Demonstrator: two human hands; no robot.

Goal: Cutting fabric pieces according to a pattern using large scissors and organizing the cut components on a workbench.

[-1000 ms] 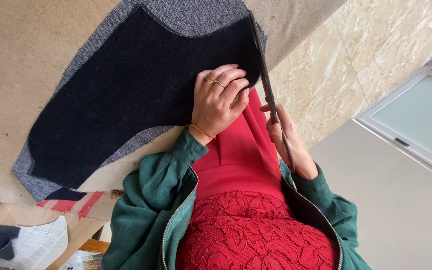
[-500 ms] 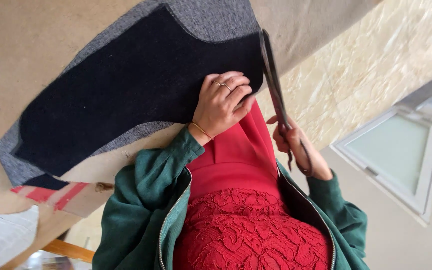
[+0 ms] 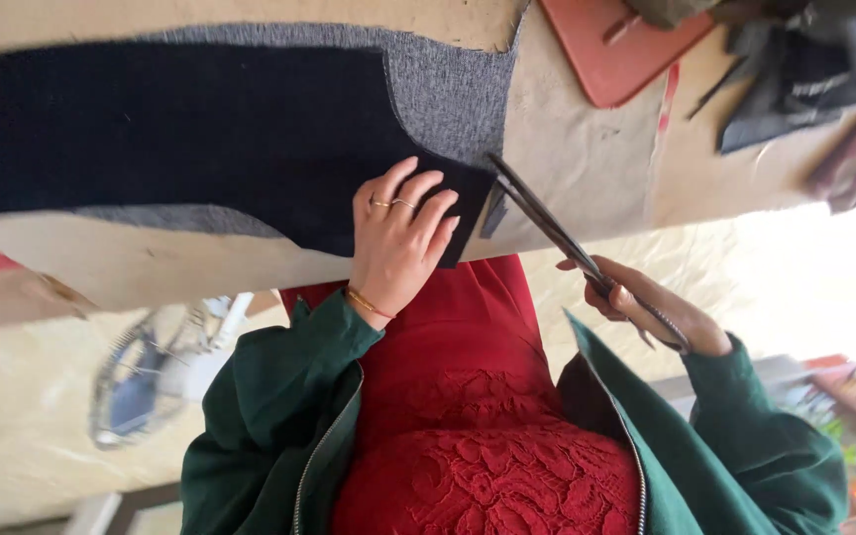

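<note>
Scissors (image 3: 557, 233) gripped in right hand (image 3: 646, 307), blades parted at edge of dark cloth (image 3: 200, 129). Left hand (image 3: 398, 243) pressed flat, fingers spread, on cloth over table (image 3: 587, 159).

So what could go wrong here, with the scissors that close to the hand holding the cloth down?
The scissors in the right hand have their open blades at the dark fabric, beside the left hand; a slip might nick those fingers. The fabric corner overhangs the table edge, so it may shift and the cut wander.

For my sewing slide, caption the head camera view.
Left hand flat on dark navy fabric piece over grey cloth; right hand holds long black scissors.
</note>
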